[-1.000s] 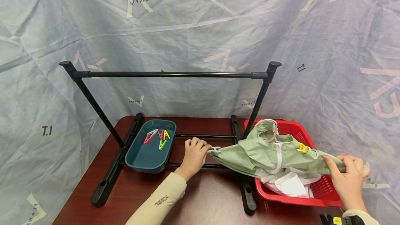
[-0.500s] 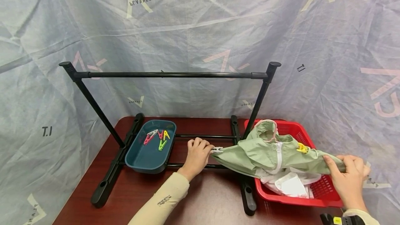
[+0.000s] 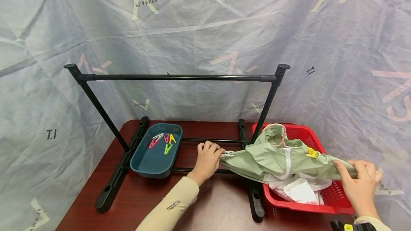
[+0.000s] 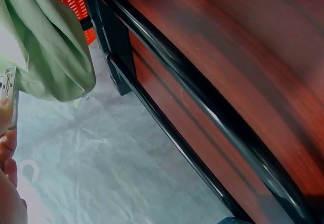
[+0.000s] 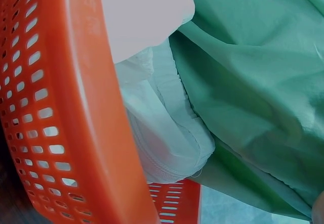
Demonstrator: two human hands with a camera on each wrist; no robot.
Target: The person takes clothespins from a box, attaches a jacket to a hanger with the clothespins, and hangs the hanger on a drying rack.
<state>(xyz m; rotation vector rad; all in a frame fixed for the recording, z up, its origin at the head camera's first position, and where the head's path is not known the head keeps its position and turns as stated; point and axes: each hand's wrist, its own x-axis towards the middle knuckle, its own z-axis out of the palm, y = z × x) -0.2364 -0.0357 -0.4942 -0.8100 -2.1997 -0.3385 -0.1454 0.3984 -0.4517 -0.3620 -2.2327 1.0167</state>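
Observation:
A light green hooded jacket [image 3: 271,159] with a white zipper lies spread over the red basket [image 3: 309,208], a pink hanger [image 3: 284,139] showing at its neck. My left hand [image 3: 207,161] pinches a white clothespin [image 3: 227,153] at the end of one sleeve. In the left wrist view that clothespin [image 4: 8,90] sits against the green fabric, the fingers cut off by the frame edge. At the other sleeve, my right hand [image 3: 361,183] grips the fabric between thumb and fingers. A yellow clothespin [image 3: 311,153] is clipped on the jacket's right shoulder area.
A black rack [image 3: 179,77] stands across the table [image 3: 224,202], its right upright beside the basket. Inside its left foot sits a blue tray [image 3: 149,163] holding several coloured clothespins [image 3: 167,149]. White garments [image 3: 302,190] lie in the basket under the jacket.
My left hand has shifted slightly right along with the white clothespin at the sleeve end. The right hand keeps its grip on the other sleeve. The whole view has shifted very slightly.

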